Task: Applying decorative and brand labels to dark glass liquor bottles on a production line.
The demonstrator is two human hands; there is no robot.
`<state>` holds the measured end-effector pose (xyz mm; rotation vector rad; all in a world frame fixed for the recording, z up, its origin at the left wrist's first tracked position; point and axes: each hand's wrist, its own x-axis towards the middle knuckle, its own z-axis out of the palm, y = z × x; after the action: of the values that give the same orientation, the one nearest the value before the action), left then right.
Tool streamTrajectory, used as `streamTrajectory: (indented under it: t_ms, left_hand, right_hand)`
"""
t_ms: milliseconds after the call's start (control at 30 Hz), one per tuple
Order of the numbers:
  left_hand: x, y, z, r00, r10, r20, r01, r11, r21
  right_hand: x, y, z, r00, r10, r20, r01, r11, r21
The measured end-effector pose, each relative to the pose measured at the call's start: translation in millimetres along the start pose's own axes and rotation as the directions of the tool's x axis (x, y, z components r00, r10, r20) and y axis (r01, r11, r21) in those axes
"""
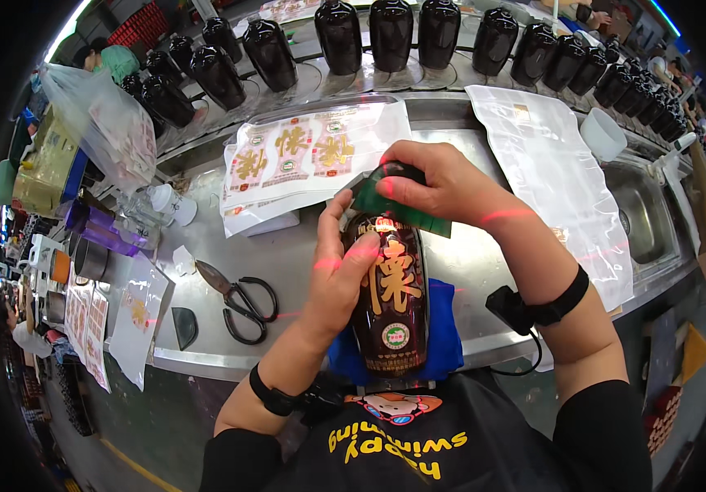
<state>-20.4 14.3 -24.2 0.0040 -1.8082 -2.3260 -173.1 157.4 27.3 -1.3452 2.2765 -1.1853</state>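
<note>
A glossy dark brown bottle (390, 320) with gold lettering and a round green-and-white emblem lies in front of me. Under it is a blue pad (444, 328) close to my body. My left hand (336, 275) grips the bottle's left side, thumb across its front. At the bottle's far end, my right hand (435, 180) pinches a flat dark green scraper (428, 220) against or just over the surface; exact contact is hidden. Red light lines cross my hands and the bottle. Sheets of gold-and-pink decals (291, 156) lie just beyond my left hand.
Black-handled scissors (242, 303) and a small dark scraper piece (184, 326) lie on the metal table (304, 254) at left. Several dark bottles (392, 37) line the conveyor behind. White backing sheets (553, 180), a white cup (603, 134) and a sink (644, 209) are at right.
</note>
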Motion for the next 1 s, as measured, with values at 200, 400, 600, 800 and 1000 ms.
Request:
streamTrajectory:
  t_ms: [200, 400, 600, 800, 1000]
  left_hand:
    - [2.5, 6.3, -1.0, 0.989, -0.144, 0.022, 0.146, 0.983, -0.111]
    - [0.9, 9.6, 1.2, 0.988, -0.135, 0.080, 0.157, 0.897, -0.414]
    - [-0.3, 12.4, -1.1, 0.983, -0.169, 0.070, 0.183, 0.906, -0.383]
    - [-2.3, 7.6, -0.8, 0.988, -0.138, 0.068, 0.154, 0.866, -0.476]
    - [-4.1, 4.5, -21.2, 0.867, 0.483, 0.121, -0.488, 0.775, 0.402]
  right_hand:
    - [-9.0, 12.1, 7.3, 0.995, -0.005, -0.100, 0.012, 0.998, 0.069]
    - [6.9, -18.5, -5.8, 0.998, -0.055, -0.038, 0.057, 0.998, 0.032]
    - [37.6, -31.3, -7.6, 0.947, -0.195, 0.257, 0.233, 0.964, -0.126]
    - [45.3, -17.5, -4.9, 0.970, -0.152, 0.188, 0.201, 0.939, -0.280]
    - [1.9, -21.2, 0.5, 0.981, 0.141, -0.135, -0.125, 0.985, 0.118]
